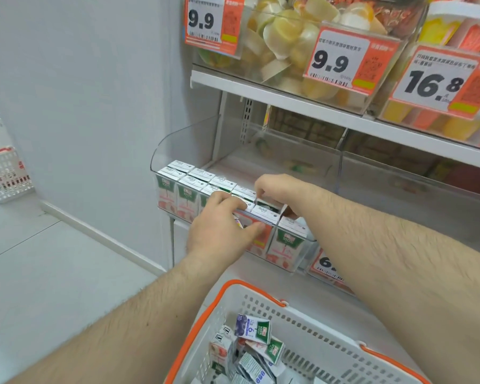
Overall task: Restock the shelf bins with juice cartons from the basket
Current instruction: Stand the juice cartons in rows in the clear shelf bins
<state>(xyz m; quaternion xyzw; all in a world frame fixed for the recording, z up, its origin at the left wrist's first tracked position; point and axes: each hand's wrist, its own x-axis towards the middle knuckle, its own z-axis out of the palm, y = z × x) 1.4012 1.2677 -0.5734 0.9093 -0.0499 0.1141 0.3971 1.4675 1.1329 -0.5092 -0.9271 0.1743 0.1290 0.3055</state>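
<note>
My left hand [219, 231] pinched the clear bin [183, 139] front, thumb outside, fingers [227, 202] over the cartons [189, 187] inside. My right hand [280, 189], just beyond, curled its fingers onto one carton [263, 212]. Below my forearms, the basket [316, 325] held more.

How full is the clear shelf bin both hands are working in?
Partly full. The clear bin holds upright juice cartons in rows along its front; behind them its floor is bare. Cartons remain in the basket.
</note>
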